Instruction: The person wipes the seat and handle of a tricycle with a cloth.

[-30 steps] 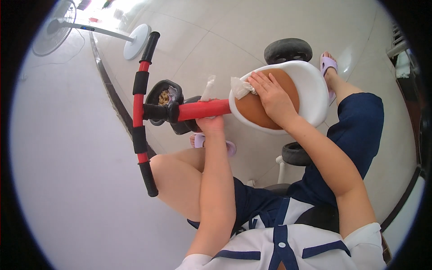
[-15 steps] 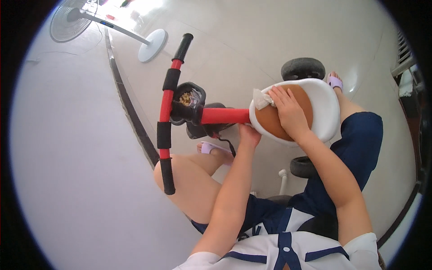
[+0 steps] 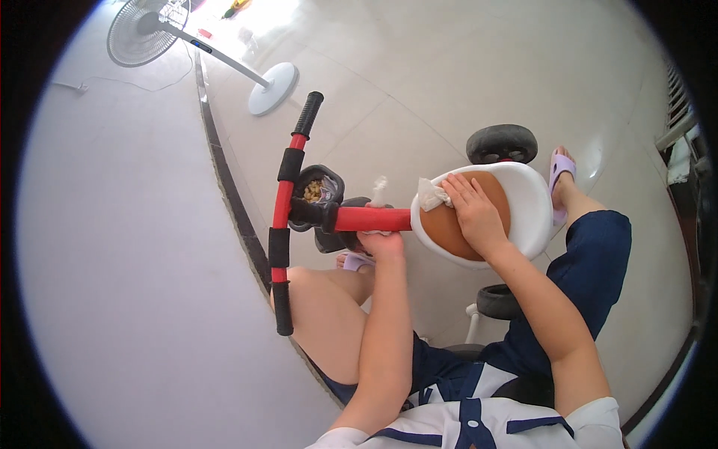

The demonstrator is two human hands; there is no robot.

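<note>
A child's tricycle with a red frame tube [image 3: 370, 219] stands before me. My left hand [image 3: 383, 244] is closed around the tube's near side. White tissue [image 3: 380, 191] sticks up beyond the tube, and a bit of white shows along the hand's edge; the fingers underneath are hidden. On the brown pad of the white seat [image 3: 532, 217], my right hand [image 3: 479, 217] lies flat with fingers stretched. A second crumpled tissue [image 3: 432, 194] sits at its fingertips, partly under them. To the left is the red and black handlebar [image 3: 283, 202].
Behind the handlebar, a black basket [image 3: 336, 179] holds small tan pieces. A black wheel [image 3: 502, 144] shows beyond the seat, another wheel [image 3: 499, 301] nearer. A white standing fan [image 3: 273, 88] is at the far left, by the pale wall [image 3: 149, 262].
My left hand has slid left along the red tube, away from the seat, and tissue now shows beyond it. My right hand stays on the seat. The whole view has shifted slightly.
</note>
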